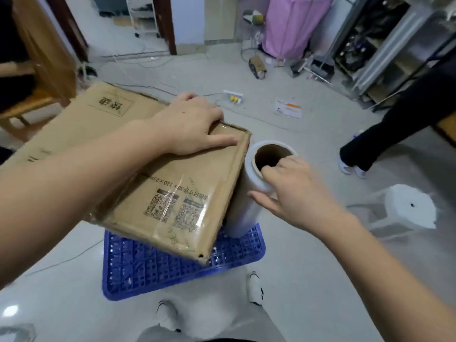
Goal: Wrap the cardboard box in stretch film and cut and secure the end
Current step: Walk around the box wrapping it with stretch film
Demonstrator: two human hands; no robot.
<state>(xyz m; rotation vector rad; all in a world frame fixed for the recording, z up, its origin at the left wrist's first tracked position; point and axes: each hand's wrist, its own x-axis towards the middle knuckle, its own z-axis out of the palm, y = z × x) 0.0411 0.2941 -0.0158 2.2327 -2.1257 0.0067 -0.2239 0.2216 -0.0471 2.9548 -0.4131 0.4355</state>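
Note:
A long flat cardboard box (158,193) lies tilted across a blue plastic crate (158,267), with clear stretch film over its near end and printed codes showing through. My left hand (195,124) presses flat on the box's top near the far right corner, fingers straight. The stretch film roll (249,196) stands upright against the box's right edge, its brown cardboard core facing up. My right hand (288,188) grips the roll's top rim, fingers hooked into the core and thumb along the outside.
A white plastic stool (407,208) stands to the right. Another person's legs (385,134) in dark trousers are at far right. Cables and a power strip (233,96) lie on the floor beyond the box. A wooden chair (29,95) is at left. My feet (255,288) are near the crate.

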